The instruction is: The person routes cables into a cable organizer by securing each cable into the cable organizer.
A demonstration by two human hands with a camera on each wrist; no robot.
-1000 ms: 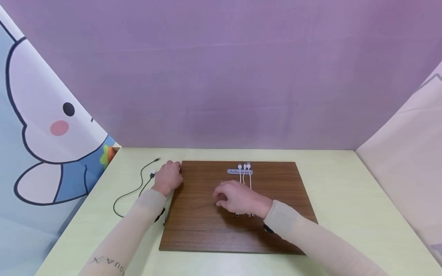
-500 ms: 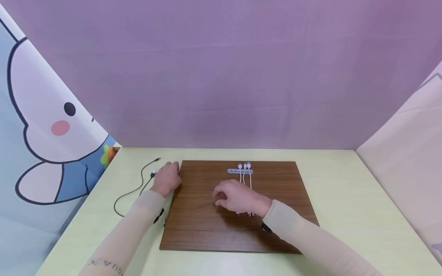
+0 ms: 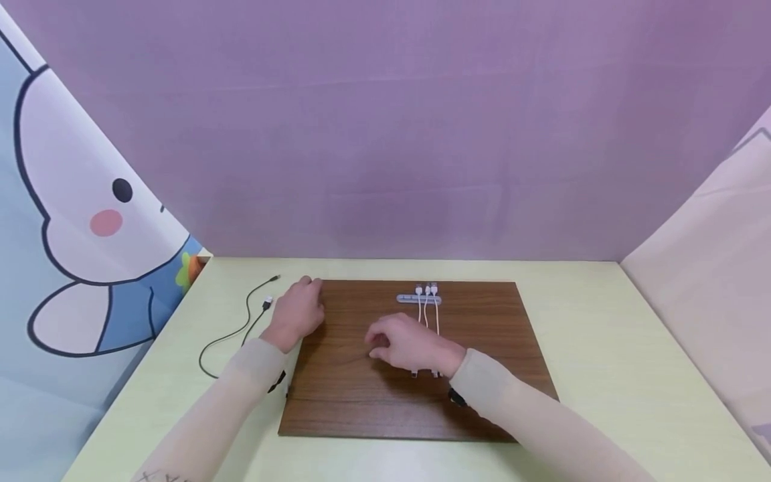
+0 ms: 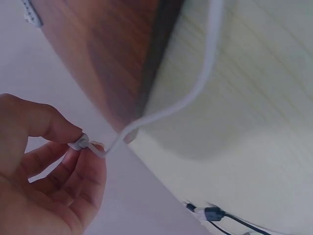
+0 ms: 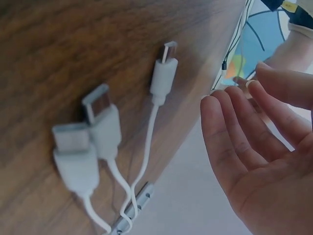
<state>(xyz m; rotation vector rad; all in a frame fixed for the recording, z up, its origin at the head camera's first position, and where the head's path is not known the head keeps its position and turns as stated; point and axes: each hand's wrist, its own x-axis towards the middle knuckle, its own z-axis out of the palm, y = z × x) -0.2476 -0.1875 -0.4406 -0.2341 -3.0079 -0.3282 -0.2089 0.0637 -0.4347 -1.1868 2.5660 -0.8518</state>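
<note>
My left hand (image 3: 296, 311) is at the back left corner of a brown wood-grain board (image 3: 343, 402). In the left wrist view its thumb and fingers pinch the small end of a white cable (image 4: 161, 115), which trails past the board's edge. My right hand (image 3: 412, 345) hovers over the middle of the board, fingers loosely bent and holding nothing. White cables (image 3: 419, 309) run from a grey cable clip strip (image 3: 405, 298) at the board's back. In the right wrist view, three white plugs (image 5: 164, 78) lie on the board beside the right hand.
A black USB cable (image 3: 248, 309) lies in a loose curve on the pale table (image 3: 602, 348), left of the board. A purple cloth (image 3: 385, 167) hangs behind the table, with a cartoon-print cloth (image 3: 72, 254) at the left.
My left hand has moved slightly right, onto the board's back left corner, its fingers less hidden. My right hand has drifted a little left. The clipped cables have stayed put.
</note>
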